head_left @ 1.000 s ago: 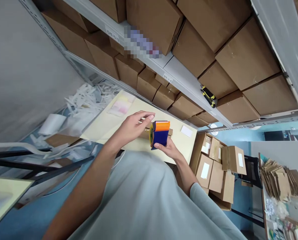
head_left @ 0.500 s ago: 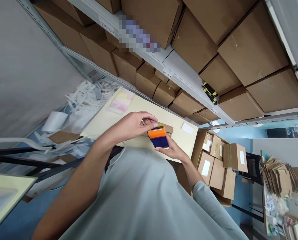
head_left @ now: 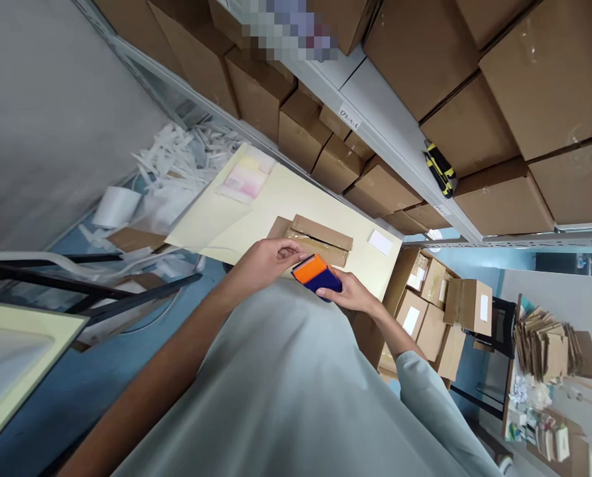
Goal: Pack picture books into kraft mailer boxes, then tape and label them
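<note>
A small orange and dark-blue box (head_left: 320, 277) is held low over the near edge of the table, close to my shirt. My right hand (head_left: 350, 290) is closed around its right end, with the thumb across the blue side. My left hand (head_left: 270, 263) has its fingers curled and its fingertips at the upper left edge, by the orange end. What those fingertips pinch there is too small to make out. Just beyond lies a taped brown carton (head_left: 320, 237) on the cream tabletop (head_left: 211, 228).
A white label (head_left: 380, 242) and a pink-yellow packet (head_left: 246, 175) lie on the table. Shelves of cartons (head_left: 340, 162) stand behind, with yellow-black cutters (head_left: 439, 169) on one. An open box of cartons (head_left: 419, 318) stands right; paper scraps (head_left: 176, 159) are heaped left.
The box has tilted in my hands, its orange end now turned to the left, and sits nearer my body. The view has shifted, so the brown carton behind shows more fully.
</note>
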The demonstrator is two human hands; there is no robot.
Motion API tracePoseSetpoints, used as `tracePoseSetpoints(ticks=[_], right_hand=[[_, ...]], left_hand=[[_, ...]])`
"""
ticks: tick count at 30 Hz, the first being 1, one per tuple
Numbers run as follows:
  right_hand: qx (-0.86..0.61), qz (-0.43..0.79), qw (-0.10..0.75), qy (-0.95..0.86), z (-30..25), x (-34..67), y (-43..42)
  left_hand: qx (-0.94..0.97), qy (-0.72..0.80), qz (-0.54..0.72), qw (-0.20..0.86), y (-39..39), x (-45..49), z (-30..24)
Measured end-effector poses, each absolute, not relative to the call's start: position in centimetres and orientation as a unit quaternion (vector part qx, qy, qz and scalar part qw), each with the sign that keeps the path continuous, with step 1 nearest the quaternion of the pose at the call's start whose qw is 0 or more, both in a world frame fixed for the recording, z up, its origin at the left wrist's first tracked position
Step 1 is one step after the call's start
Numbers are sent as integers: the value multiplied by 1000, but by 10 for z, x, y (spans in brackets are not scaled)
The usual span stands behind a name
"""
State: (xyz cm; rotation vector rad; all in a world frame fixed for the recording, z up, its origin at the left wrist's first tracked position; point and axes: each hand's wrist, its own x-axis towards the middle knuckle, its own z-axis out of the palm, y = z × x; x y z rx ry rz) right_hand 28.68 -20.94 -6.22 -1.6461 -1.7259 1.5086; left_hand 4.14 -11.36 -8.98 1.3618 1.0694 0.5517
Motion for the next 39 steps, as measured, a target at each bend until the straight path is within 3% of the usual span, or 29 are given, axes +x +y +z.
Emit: tracePoseSetpoints(ticks=[10,15,22,28,39], right_hand=[[-530,668,0,-523,-35,340,-193],[-560,632,-19,-535,-28,364,-139],[-530,671,-70,-515,-55,365,-82],[-516,686,-96,-504,-82,374,-73],[-518,694,-95,-490,-84,372,-75]], left_hand=[[483,601,322,550,-111,-3,-130],[376,610,354,601,-83,4,-163],[284,583,410,642,-71,20,-201],[263,608,394,637,-65,21,-222],[280,647,336,625,-50,50,-280]])
